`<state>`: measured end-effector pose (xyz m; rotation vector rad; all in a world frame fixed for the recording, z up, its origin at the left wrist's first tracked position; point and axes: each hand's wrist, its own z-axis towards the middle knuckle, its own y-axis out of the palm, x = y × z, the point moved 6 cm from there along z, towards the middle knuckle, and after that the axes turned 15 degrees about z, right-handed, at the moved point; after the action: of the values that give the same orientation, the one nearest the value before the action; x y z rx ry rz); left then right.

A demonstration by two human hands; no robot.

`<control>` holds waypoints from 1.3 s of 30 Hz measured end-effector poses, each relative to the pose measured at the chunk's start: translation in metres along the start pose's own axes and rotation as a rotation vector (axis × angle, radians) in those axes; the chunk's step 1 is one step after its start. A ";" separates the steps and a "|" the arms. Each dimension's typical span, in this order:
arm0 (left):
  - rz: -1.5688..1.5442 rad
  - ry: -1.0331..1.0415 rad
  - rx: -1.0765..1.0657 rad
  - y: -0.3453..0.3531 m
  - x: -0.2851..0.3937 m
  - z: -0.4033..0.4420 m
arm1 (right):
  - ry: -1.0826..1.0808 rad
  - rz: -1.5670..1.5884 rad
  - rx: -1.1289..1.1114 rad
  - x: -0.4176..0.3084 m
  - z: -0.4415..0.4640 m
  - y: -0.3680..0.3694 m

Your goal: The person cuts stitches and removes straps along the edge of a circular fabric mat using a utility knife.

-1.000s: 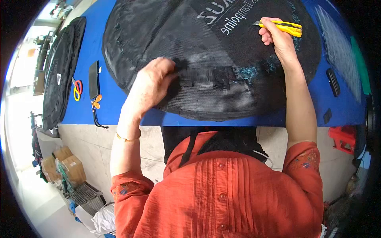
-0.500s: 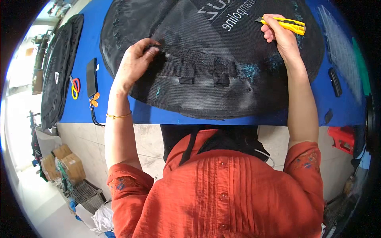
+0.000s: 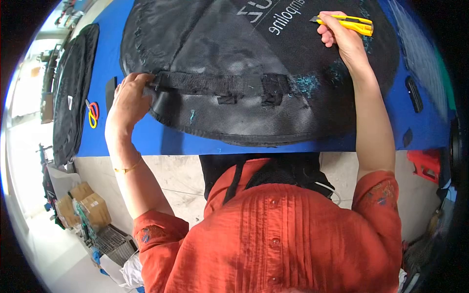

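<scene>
— Now, how was the strap (image 3: 210, 85) shifted?
— It has been drawn leftward and straightened across the black mesh (image 3: 244, 122) on the table (image 3: 109, 51), so its length seems laid open; its end is pinched by the left hand (image 3: 128, 100).
— And the knife (image 3: 360, 26)?
— Still held in the right hand (image 3: 345, 41), well apart.

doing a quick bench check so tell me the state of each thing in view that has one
yellow cutter, blade out
right hand, gripping the cutter
black mesh, spread out, teal threads on it
black strip, laid across the mesh
left hand, at the strip's left end
scissors, lying unheld, open or shut unclear
black flat object, partly hidden by left hand
</scene>
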<state>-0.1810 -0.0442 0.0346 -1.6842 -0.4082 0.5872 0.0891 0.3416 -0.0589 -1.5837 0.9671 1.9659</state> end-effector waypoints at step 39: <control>-0.570 0.185 0.531 0.026 0.224 -0.009 | 0.014 0.011 0.061 -0.025 -0.010 0.022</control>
<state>0.0042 0.0705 -0.0248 -1.0331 -0.5180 0.0953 0.0866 0.3224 -0.0304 -1.5638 1.0331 1.9166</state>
